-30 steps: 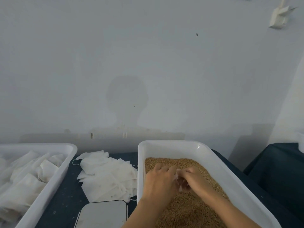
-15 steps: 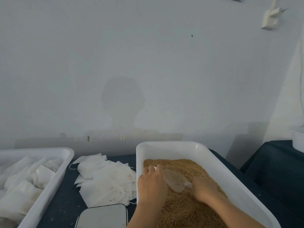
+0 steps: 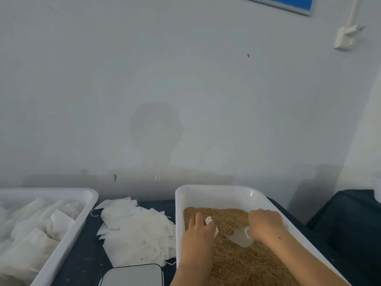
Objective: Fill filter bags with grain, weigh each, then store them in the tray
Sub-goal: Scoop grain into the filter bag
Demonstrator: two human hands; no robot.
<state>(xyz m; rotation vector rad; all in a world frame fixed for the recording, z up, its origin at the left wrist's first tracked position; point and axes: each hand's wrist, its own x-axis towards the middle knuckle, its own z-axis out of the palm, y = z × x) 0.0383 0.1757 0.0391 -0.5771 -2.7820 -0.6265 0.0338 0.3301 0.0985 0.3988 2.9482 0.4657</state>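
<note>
While the left hand (image 3: 198,234) pinches a filter bag (image 3: 211,223) over the grain (image 3: 233,263), the right hand (image 3: 266,226) grips a translucent scoop (image 3: 240,238) — both inside the grain bin (image 3: 216,193), at the desk's right side.

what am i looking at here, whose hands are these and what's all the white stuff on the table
One camera, worn on a person's head, looks down at their bare hands. Both work in the white plastic tub of brown grain. The left hand holds a small white filter bag; the right hand grips a clear plastic scoop. To the left lie a loose pile of empty white bags, a white tray of bags, and a flat grey scale.
</note>
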